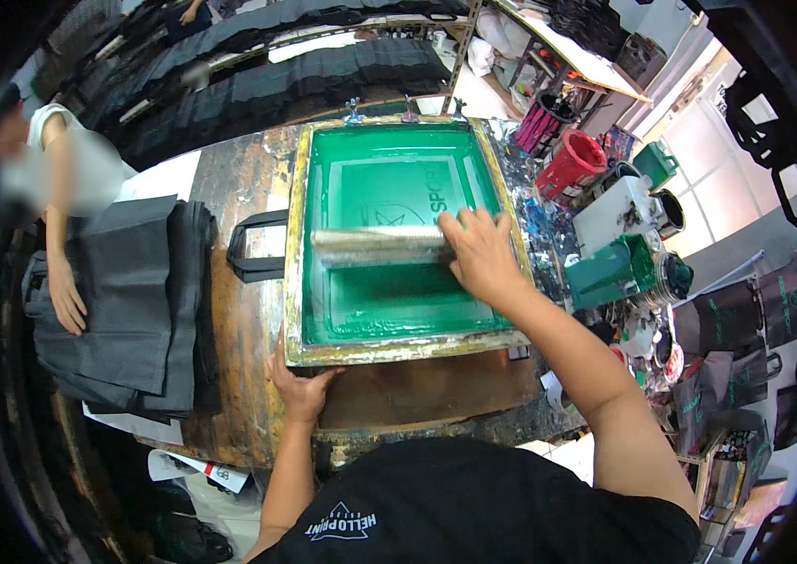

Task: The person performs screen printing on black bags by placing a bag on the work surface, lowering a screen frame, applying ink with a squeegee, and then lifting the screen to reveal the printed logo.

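Right hand [479,252] fingers closed over squeegee [379,246], mid green screen [398,320] on counter [238,376]; left hand [299,385] fingers spread, pressing frame's near corner; dark bags [135,301] left

Bright, even indoor light. The strongest light enters from pale windows [732,179] at the upper right, slightly washed out. Soft sheen lies on the green printing screen [389,179]; shadows under it are faint. The fisheye lens bends straight edges near the rim, and black vignetting fills the corners. The centre is sharp; the outer areas look softer, and one face at left is blurred.
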Available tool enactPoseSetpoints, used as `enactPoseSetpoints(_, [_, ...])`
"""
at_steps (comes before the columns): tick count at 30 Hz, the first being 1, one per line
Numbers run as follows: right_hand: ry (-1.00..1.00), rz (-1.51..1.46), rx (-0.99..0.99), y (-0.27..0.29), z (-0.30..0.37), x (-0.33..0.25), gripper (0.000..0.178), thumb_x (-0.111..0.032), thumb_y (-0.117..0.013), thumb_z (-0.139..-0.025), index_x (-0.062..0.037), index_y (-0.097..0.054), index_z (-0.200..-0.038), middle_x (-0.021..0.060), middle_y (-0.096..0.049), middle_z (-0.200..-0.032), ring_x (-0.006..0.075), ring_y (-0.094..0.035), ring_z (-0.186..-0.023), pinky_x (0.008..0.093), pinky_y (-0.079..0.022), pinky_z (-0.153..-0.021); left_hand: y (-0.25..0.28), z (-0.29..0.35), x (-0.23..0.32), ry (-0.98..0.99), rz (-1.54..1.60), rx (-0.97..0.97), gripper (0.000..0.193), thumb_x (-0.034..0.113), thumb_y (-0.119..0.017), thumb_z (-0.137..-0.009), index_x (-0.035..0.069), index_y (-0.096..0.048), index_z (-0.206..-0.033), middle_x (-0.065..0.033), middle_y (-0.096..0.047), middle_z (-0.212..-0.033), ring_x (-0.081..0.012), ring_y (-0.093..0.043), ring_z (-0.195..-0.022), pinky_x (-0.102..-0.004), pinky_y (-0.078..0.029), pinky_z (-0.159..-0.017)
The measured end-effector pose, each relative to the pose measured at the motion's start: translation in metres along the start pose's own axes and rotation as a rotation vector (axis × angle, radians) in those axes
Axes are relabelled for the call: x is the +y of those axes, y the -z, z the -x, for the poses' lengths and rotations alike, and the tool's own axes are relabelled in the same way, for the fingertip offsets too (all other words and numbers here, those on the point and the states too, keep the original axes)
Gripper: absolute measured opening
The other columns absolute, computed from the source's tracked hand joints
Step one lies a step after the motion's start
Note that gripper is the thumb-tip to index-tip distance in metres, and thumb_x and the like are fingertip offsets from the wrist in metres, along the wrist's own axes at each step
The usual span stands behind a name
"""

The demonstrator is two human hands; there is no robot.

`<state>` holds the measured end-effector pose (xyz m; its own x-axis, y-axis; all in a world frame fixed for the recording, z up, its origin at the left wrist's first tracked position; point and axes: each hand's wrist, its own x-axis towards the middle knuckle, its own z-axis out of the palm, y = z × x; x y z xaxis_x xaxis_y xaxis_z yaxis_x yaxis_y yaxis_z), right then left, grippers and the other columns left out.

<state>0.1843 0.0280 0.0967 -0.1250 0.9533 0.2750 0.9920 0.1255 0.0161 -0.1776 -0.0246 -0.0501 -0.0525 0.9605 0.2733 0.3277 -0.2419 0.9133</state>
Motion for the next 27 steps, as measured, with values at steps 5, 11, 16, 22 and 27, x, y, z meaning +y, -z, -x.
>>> enactPoseSetpoints(5, [0.001,0.017,0.039,-0.053,-0.100,0.054,0.072,-0.011,-0.083,-0.073,-0.0133,-0.053,-0.139,0.0105,-0.061,-0.117,0.0328,-0.057,-0.117,0.0573,-0.040,-0.094,0.005,-0.002,0.004,0.010,-0.070,-0.010,0.122,0.026,-0.107,-0.047,-0.001,-0.052,-0.152,-0.0177,-0.066,-0.126,-0.0367,-0.059,-0.114,-0.0463,-0.046,-0.102])
enactPoseSetpoints(11, [-0.003,0.028,-0.067,-0.087,-0.215,0.107,0.075,-0.020,-0.088,-0.077,-0.0161,-0.052,-0.143,0.0092,-0.066,-0.121,0.0329,-0.061,-0.122,0.0665,-0.040,-0.097,0.007,-0.010,0.026,-0.042,-0.190,-0.024,0.119,0.038,-0.107,-0.044,-0.001,-0.058,-0.146,-0.0189,-0.068,-0.128,-0.0361,-0.059,-0.109,-0.0471,-0.043,-0.100])
enactPoseSetpoints(16, [-0.018,-0.033,-0.277,-0.075,-0.250,0.122,0.077,-0.025,-0.091,-0.078,-0.0159,-0.052,-0.143,0.0090,-0.067,-0.129,0.0340,-0.061,-0.128,0.0655,-0.042,-0.095,0.023,-0.009,0.022,-0.106,-0.723,-0.079,0.117,0.070,-0.096,-0.047,0.002,-0.066,-0.138,-0.0133,-0.059,-0.114,-0.0335,-0.052,-0.110,-0.0514,-0.034,-0.102])
enactPoseSetpoints(22, [-0.011,0.019,0.066,-0.072,-0.210,0.113,0.073,-0.019,-0.088,-0.078,-0.0178,-0.054,-0.142,0.0071,-0.066,-0.119,0.0314,-0.062,-0.121,0.0626,-0.042,-0.097,0.034,-0.067,0.063,-0.270,-0.761,-0.168,0.124,0.096,-0.071,-0.058,0.007,-0.066,-0.143,-0.0134,-0.052,-0.116,-0.0336,-0.047,-0.115,-0.0548,-0.031,-0.103])
enactPoseSetpoints(27, [-0.004,0.107,0.191,-0.085,-0.203,0.101,0.050,-0.014,-0.072,-0.089,-0.0189,-0.059,-0.137,0.0053,-0.065,-0.111,0.0279,-0.061,-0.115,0.0607,-0.041,-0.097,-0.024,-0.200,0.110,-0.645,-0.651,-0.139,0.107,0.091,-0.064,-0.078,0.004,-0.066,-0.142,-0.0203,-0.061,-0.123,-0.0379,-0.057,-0.117,-0.0533,-0.039,-0.102])
